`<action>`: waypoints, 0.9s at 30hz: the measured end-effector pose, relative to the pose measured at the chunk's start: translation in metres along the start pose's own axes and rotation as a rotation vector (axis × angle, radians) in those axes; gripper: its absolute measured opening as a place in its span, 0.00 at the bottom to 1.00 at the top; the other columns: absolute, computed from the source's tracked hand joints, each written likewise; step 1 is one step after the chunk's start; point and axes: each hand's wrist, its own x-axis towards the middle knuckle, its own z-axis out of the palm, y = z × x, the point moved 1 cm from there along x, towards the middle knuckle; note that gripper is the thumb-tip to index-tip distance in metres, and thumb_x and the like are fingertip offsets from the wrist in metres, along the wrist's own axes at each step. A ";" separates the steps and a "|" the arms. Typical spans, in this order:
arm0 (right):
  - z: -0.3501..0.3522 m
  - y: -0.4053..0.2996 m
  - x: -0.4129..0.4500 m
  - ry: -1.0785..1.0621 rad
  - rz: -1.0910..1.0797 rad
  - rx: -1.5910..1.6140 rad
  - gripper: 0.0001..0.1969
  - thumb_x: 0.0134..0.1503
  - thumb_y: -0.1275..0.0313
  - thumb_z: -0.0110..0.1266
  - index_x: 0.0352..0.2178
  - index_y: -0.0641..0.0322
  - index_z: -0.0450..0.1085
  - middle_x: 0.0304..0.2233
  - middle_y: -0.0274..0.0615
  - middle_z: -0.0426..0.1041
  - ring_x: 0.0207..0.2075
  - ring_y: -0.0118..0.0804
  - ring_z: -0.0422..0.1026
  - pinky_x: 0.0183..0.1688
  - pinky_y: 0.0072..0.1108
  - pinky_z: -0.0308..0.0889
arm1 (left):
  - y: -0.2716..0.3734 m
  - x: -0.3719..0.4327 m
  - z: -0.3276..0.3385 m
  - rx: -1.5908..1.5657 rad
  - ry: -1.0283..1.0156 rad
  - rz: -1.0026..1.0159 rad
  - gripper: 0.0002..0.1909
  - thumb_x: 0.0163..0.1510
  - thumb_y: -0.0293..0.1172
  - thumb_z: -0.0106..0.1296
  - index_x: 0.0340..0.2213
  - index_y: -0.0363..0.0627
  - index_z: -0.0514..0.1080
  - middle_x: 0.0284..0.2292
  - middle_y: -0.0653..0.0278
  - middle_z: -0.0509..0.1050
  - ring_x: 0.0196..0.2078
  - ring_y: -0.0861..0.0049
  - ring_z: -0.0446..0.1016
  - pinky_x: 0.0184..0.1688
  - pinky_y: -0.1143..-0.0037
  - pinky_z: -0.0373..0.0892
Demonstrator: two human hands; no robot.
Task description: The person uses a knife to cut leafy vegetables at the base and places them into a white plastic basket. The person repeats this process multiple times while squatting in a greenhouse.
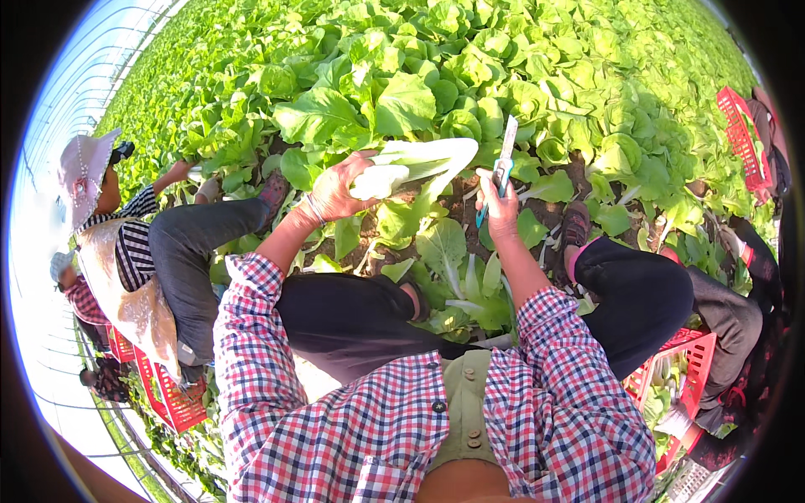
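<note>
My left hand (343, 187) grips a leafy green vegetable (421, 160) by its white stem end, holding it sideways above the soil; its leaves point right. In my right hand (498, 201) is a knife (506, 151) with a teal-and-white handle, its blade pointing up and away from me. The blade stands right of the vegetable, apart from it. Below both hands, loose leaves (443, 251) lie on the ground between my legs. Rows of growing leafy greens (402, 104) begin just beyond the hands.
A co-worker in a pink hat (85, 176) crouches at left, near a red plastic crate (166, 396). At right, other people sit close to my leg, beside a red crate with greens (698, 361). Another red crate (742, 138) stands at the far right. Greenhouse hoops arch at far left.
</note>
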 end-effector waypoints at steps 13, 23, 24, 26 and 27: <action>-0.026 -0.095 -0.006 -0.066 -0.187 0.274 0.06 0.51 0.76 0.52 0.32 0.61 0.66 0.23 0.32 0.68 0.19 0.20 0.64 0.21 0.13 0.61 | 0.092 -0.005 0.032 -0.812 -0.141 -0.329 0.52 0.31 0.31 0.67 0.56 0.42 0.48 0.52 0.61 0.58 0.53 0.76 0.57 0.55 0.73 0.54; -0.032 -0.007 -0.002 -0.035 0.088 0.342 0.07 0.50 0.74 0.53 0.32 0.61 0.65 0.25 0.41 0.71 0.19 0.23 0.64 0.20 0.16 0.62 | 0.043 0.009 0.122 -0.558 -0.291 -0.531 0.26 0.36 0.34 0.65 0.38 0.38 0.69 0.32 0.66 0.72 0.35 0.79 0.69 0.41 0.76 0.65; -0.043 0.002 -0.001 -0.011 0.060 0.265 0.07 0.50 0.74 0.53 0.31 0.62 0.66 0.25 0.41 0.72 0.19 0.23 0.64 0.19 0.16 0.62 | 0.034 0.008 0.127 -0.576 -0.292 -0.578 0.26 0.36 0.35 0.64 0.38 0.37 0.69 0.34 0.64 0.72 0.36 0.79 0.69 0.41 0.76 0.65; -0.064 0.019 0.005 0.083 0.059 0.055 0.08 0.49 0.73 0.54 0.31 0.62 0.66 0.25 0.39 0.72 0.18 0.22 0.64 0.18 0.16 0.62 | 0.015 0.006 0.135 -0.635 -0.272 -0.661 0.28 0.35 0.35 0.64 0.40 0.37 0.69 0.36 0.62 0.73 0.37 0.77 0.70 0.41 0.75 0.66; -0.075 0.026 0.006 0.090 0.089 0.006 0.07 0.49 0.73 0.54 0.30 0.62 0.66 0.25 0.39 0.72 0.17 0.22 0.64 0.18 0.17 0.63 | 0.008 0.002 0.139 -0.638 -0.256 -0.672 0.28 0.35 0.35 0.64 0.40 0.37 0.69 0.35 0.62 0.73 0.36 0.77 0.70 0.41 0.75 0.66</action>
